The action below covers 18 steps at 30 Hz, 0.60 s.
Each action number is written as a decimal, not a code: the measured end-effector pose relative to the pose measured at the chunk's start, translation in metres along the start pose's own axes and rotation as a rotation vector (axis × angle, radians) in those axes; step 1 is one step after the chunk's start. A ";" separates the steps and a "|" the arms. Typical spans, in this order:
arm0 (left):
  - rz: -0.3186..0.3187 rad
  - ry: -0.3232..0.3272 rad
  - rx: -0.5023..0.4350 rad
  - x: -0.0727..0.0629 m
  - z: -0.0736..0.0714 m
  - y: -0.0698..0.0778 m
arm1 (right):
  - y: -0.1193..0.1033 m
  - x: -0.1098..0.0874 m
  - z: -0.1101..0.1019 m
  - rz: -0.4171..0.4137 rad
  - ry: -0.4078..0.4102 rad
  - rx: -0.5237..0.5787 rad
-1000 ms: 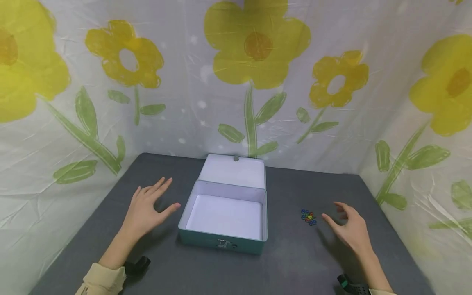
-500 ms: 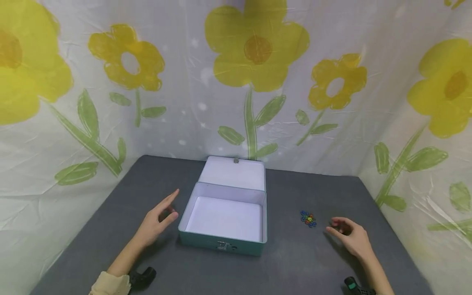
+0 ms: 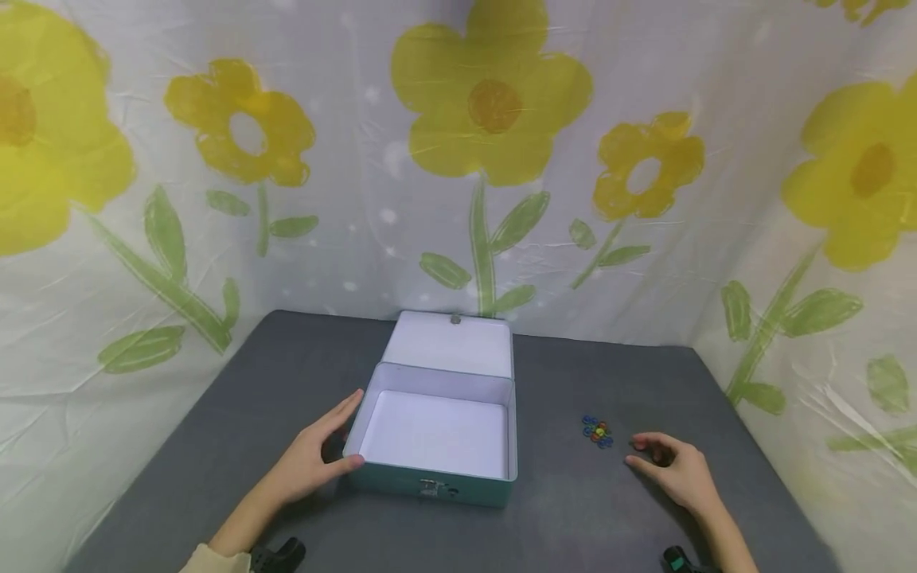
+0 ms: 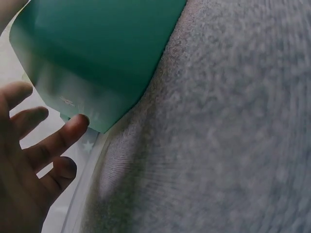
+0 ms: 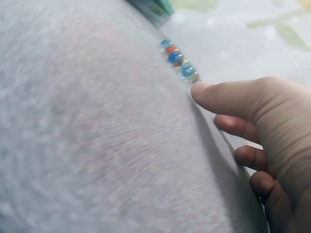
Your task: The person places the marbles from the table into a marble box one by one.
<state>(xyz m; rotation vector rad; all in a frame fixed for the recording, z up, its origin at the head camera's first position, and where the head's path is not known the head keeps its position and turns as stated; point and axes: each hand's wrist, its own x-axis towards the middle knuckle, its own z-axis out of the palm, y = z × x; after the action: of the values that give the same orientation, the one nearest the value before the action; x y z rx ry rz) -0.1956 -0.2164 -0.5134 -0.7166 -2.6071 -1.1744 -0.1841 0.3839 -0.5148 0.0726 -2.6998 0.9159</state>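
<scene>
A green metal box with a white inside stands in the middle, its lid laid back. My left hand is at the box's left side, thumb at the front left corner and fingers spread along the wall. In the left wrist view, the fingertips are close to the green wall; contact cannot be told. To the right lies a cluster of small glass marbles, blue, red and yellow. My right hand is just right of them, fingers loosely bent. The right wrist view shows the marbles beyond the thumb.
A dark grey cloth covers the table. Behind and at both sides hangs a white curtain with yellow flowers. The box's latch faces the near edge. Each wrist wears a black strap-on device.
My left hand has moved right and nearer, up to the box's left side. My right hand has come lower, its fingers more bent. Box and marbles stay in place on the table.
</scene>
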 end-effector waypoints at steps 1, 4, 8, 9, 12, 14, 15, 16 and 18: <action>0.004 -0.007 0.001 0.000 0.000 0.000 | -0.001 0.000 0.001 -0.006 0.004 0.003; 0.012 -0.019 0.006 0.001 0.000 0.001 | -0.002 0.001 0.003 -0.016 0.014 0.012; 0.015 -0.017 0.021 0.002 0.000 0.002 | -0.003 0.003 0.005 -0.022 0.012 0.026; 0.016 -0.015 0.023 0.002 0.000 0.002 | -0.003 0.003 0.006 -0.020 0.011 0.026; 0.021 -0.006 0.032 0.002 0.001 0.003 | -0.004 0.002 0.008 -0.003 0.008 0.020; 0.019 -0.004 0.032 0.001 0.001 0.003 | -0.004 0.002 0.010 0.011 0.009 0.015; 0.016 -0.004 0.031 0.001 0.002 0.002 | -0.005 0.002 0.011 0.015 0.010 0.015; 0.014 -0.004 0.030 0.000 0.002 0.002 | -0.005 0.001 0.012 0.018 0.012 0.015; 0.008 -0.005 0.028 -0.001 0.003 0.002 | -0.006 0.001 0.014 0.015 0.015 0.019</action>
<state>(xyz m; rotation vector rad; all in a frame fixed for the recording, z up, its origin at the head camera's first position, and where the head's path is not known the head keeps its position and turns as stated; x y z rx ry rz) -0.1939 -0.2130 -0.5144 -0.7250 -2.6172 -1.1335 -0.1877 0.3710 -0.5214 0.0488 -2.6815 0.9427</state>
